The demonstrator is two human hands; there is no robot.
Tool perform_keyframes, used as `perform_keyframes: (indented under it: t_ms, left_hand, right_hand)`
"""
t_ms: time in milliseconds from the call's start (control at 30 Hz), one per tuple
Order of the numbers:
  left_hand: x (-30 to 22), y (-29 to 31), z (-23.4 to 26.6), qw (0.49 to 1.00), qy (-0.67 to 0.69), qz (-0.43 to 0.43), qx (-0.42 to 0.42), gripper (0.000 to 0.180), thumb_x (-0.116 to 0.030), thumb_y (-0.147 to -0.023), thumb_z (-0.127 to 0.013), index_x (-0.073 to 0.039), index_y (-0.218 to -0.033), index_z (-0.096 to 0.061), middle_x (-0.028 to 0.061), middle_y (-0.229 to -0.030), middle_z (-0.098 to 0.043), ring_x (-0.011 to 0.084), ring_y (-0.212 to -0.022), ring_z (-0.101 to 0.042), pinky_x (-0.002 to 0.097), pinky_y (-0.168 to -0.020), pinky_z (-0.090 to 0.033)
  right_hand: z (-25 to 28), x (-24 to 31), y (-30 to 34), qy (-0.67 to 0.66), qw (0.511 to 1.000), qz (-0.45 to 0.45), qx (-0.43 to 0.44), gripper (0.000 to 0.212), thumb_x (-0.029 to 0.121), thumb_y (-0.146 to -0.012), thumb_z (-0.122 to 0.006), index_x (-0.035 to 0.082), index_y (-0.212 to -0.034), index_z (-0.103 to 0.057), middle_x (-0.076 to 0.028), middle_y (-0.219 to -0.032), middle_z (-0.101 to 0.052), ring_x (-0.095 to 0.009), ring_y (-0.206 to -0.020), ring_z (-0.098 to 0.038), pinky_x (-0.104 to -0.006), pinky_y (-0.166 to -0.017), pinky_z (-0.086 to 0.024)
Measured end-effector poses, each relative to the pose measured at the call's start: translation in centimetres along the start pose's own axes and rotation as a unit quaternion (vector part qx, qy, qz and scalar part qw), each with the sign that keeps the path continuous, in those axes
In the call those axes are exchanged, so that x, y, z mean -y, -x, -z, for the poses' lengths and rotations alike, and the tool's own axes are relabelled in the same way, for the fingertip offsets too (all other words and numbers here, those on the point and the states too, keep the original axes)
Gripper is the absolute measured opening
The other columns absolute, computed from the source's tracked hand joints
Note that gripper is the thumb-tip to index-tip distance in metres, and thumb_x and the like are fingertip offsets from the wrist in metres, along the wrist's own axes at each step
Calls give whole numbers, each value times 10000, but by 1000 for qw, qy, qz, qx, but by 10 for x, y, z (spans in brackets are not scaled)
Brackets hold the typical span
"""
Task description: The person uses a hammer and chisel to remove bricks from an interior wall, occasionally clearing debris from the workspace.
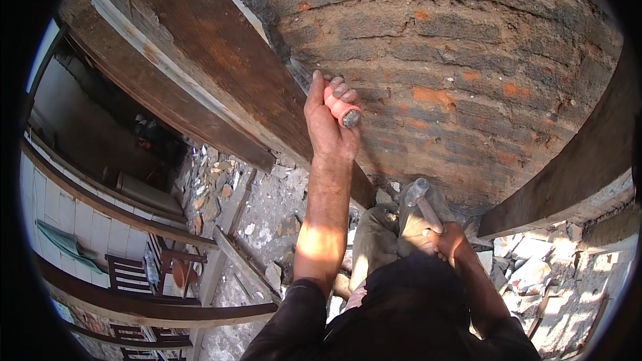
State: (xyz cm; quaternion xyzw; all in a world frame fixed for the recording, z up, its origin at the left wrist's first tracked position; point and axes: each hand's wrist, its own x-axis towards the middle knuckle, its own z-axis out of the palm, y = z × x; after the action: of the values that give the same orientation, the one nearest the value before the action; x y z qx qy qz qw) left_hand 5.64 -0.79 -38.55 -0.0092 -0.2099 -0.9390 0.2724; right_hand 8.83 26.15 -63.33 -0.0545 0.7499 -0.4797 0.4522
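Note:
My left hand (332, 117) is closed round the red grip of a chisel (342, 105), its blunt metal end toward me. The chisel's blade reaches up and left, to the gap between a dark wooden post (221, 53) and the brick wall (428, 60); its tip is hard to make out there. Lower right, close to my body, my right hand (450, 244) grips the wooden handle of a hammer (428, 214). The hammer's grey metal head points up and stands apart from the chisel.
Broken masonry (217, 190) litters the floor at left, with more rubble (535, 261) at right. A loose plank (244, 264) lies near my left arm. A dark curved-looking beam (562, 180) stands at right. Beyond the timber frame are a wooden chair (134, 274) and a green cloth (67, 244).

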Motion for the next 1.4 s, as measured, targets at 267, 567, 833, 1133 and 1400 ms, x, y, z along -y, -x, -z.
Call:
perform_keyframes:
  t_ms: [267, 567, 833, 1133, 1400]
  left_hand:
    - [6, 12, -35, 995, -79, -32, 59, 183, -213, -1021, -529, -44, -985, -467, 38, -826, -486, 83, -651, -483, 231, -562, -479]
    - [-3, 5, -51, 996, -46, -11, 72, 195, -221, -1026, -524, -40, -998, -460, 25, -811, -459, 78, -649, -475, 236, -570, -488]
    - [-4, -7, -82, 993, -5, -15, 121, 221, -232, -1041, -490, -42, -946, -429, 27, -798, -441, 91, -653, -476, 245, -586, -504]
    - [-5, -12, -125, 996, 53, -34, 63, 225, -244, -1059, -420, -45, -963, -380, 54, -806, -471, 131, -672, -499, 277, -604, -541]
    - [7, -18, -147, 996, 67, -46, 29, 285, -284, -1068, -363, -58, -897, -399, 40, -765, -449, 156, -660, -494, 304, -625, -533]
  right_hand:
    - [0, -11, -9, 7, 1000, 8, -11, 386, 330, -884, -685, -33, -765, -635, -75, -556, -578, -160, -434, -567, -317, -387, -456]
    - [-1, -9, -1, 80, 994, 62, -32, 392, 340, -852, -733, -16, -714, -642, -90, -529, -584, -162, -393, -543, -325, -378, -434]
    - [-2, 3, 30, 86, 953, 254, -143, 336, 286, -842, -744, -33, -784, -656, -38, -573, -577, -115, -465, -516, -304, -428, -400]
    - [34, 119, 109, -137, 871, 423, -209, 258, 164, -891, -690, 37, -714, -551, 4, -564, -506, -71, -503, -457, -271, -462, -369]
    - [13, 250, 134, -380, 602, 687, -145, 205, 123, -945, -597, 73, -787, -475, 5, -539, -408, -84, -395, -342, -270, -386, -341]
